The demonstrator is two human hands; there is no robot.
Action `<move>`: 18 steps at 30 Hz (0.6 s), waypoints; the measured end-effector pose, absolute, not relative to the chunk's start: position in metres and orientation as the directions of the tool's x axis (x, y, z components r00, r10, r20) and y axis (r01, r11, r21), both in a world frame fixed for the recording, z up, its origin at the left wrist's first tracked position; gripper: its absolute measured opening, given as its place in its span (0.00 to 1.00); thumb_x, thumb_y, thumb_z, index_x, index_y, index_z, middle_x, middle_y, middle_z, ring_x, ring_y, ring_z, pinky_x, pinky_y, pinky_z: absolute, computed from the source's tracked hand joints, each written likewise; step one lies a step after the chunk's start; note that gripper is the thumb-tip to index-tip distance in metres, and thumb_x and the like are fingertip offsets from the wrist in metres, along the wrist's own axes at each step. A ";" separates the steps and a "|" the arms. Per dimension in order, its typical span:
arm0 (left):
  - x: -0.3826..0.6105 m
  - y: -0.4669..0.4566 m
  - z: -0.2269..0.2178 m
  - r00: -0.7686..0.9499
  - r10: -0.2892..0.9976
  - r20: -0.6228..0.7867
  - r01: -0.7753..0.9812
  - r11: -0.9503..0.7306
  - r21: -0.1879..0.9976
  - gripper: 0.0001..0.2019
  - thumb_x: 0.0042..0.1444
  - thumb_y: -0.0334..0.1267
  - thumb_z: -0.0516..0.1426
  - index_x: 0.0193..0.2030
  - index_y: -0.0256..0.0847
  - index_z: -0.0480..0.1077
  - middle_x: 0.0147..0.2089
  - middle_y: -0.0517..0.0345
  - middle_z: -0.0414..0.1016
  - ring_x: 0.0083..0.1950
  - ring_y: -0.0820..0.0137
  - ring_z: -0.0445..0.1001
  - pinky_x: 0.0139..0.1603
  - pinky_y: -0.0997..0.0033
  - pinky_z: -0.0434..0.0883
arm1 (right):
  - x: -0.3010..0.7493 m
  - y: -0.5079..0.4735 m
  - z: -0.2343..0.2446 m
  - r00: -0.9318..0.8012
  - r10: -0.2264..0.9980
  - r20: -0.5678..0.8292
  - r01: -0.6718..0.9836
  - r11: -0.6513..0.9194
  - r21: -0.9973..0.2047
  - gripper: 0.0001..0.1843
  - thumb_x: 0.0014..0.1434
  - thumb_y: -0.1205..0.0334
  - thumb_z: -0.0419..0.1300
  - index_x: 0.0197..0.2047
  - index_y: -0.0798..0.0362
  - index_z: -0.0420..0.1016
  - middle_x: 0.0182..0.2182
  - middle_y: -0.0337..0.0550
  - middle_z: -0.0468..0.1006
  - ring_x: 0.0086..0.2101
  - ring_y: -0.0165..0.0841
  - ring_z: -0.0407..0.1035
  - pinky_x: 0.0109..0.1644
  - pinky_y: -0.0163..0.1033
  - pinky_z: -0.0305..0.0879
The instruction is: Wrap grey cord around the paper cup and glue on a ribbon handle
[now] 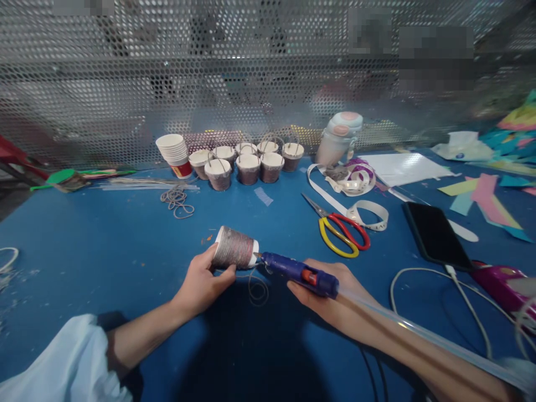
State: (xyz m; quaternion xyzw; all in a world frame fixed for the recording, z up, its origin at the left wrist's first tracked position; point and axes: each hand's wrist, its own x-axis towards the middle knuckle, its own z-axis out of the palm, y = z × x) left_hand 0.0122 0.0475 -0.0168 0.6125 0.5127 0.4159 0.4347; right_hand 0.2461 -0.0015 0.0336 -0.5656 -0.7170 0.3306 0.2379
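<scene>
In my left hand [207, 282] is a paper cup [235, 248] wound with grey string, tipped on its side over the blue table. A narrow white band of the cup stays bare at its right end. My right hand [330, 290] grips a dark blue glue gun [299, 272], with a long clear glue stick [402, 321] trailing from its back. The gun's nozzle is at the bare white band, and I cannot tell whether it touches. Loose string [258, 290] curls on the table just below the cup.
Several string-wrapped cups [248, 169] with handles stand at the back beside stacked paper cups [172, 151]. Scissors [339, 226], measuring tape [368, 215] and a bottle [339, 139] lie or stand to the right. A phone [435, 234] with a cable is farther right. A perforated metal panel [251, 72] borders the table.
</scene>
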 end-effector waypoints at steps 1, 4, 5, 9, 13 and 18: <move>0.013 0.047 -0.016 0.121 0.991 0.057 0.267 -0.088 0.960 0.05 0.41 0.32 0.60 0.28 0.38 0.75 0.27 0.60 0.74 0.29 0.71 0.69 0.32 0.75 0.66 | 0.246 -0.002 0.034 -0.265 0.964 -0.033 0.656 0.155 -0.739 0.14 0.58 0.58 0.55 0.23 0.51 0.61 0.19 0.34 0.66 0.20 0.25 0.57 0.21 0.31 0.52; 0.013 0.047 -0.014 0.116 0.992 0.045 0.263 -0.074 0.962 0.06 0.40 0.32 0.60 0.28 0.38 0.75 0.26 0.60 0.74 0.28 0.71 0.69 0.32 0.74 0.66 | 0.247 -0.004 0.032 -0.345 0.939 -0.012 0.645 0.228 -0.729 0.13 0.59 0.58 0.55 0.24 0.51 0.61 0.19 0.34 0.66 0.19 0.25 0.56 0.21 0.31 0.52; 0.014 0.047 -0.013 0.118 0.992 0.047 0.259 -0.077 0.963 0.06 0.40 0.32 0.60 0.28 0.38 0.75 0.26 0.60 0.74 0.28 0.71 0.69 0.32 0.74 0.66 | 0.247 -0.004 0.032 -0.350 0.937 0.000 0.641 0.239 -0.729 0.13 0.59 0.58 0.55 0.24 0.51 0.61 0.19 0.34 0.65 0.19 0.25 0.56 0.22 0.31 0.52; 0.013 0.047 -0.013 0.139 0.989 0.057 0.253 -0.091 0.963 0.05 0.40 0.31 0.59 0.28 0.38 0.75 0.26 0.61 0.73 0.28 0.71 0.69 0.32 0.74 0.66 | 0.248 -0.002 0.031 -0.249 0.968 -0.026 0.634 0.142 -0.760 0.14 0.57 0.57 0.55 0.23 0.51 0.60 0.19 0.34 0.66 0.19 0.25 0.56 0.22 0.31 0.53; 0.012 0.047 -0.014 0.163 0.984 0.067 0.254 -0.107 0.961 0.05 0.41 0.31 0.58 0.28 0.38 0.74 0.26 0.61 0.72 0.28 0.72 0.68 0.30 0.75 0.65 | 0.250 -0.001 0.032 -0.223 0.972 -0.069 0.621 0.088 -0.779 0.14 0.56 0.55 0.56 0.22 0.51 0.61 0.18 0.34 0.66 0.19 0.26 0.56 0.22 0.32 0.53; 0.011 0.046 -0.014 0.177 0.982 0.058 0.272 -0.106 0.956 0.05 0.42 0.32 0.58 0.29 0.38 0.74 0.27 0.60 0.72 0.28 0.72 0.67 0.31 0.75 0.65 | 0.250 -0.005 0.035 -0.355 0.934 -0.047 0.629 0.201 -0.751 0.14 0.58 0.57 0.55 0.24 0.52 0.62 0.19 0.34 0.66 0.19 0.25 0.56 0.23 0.31 0.53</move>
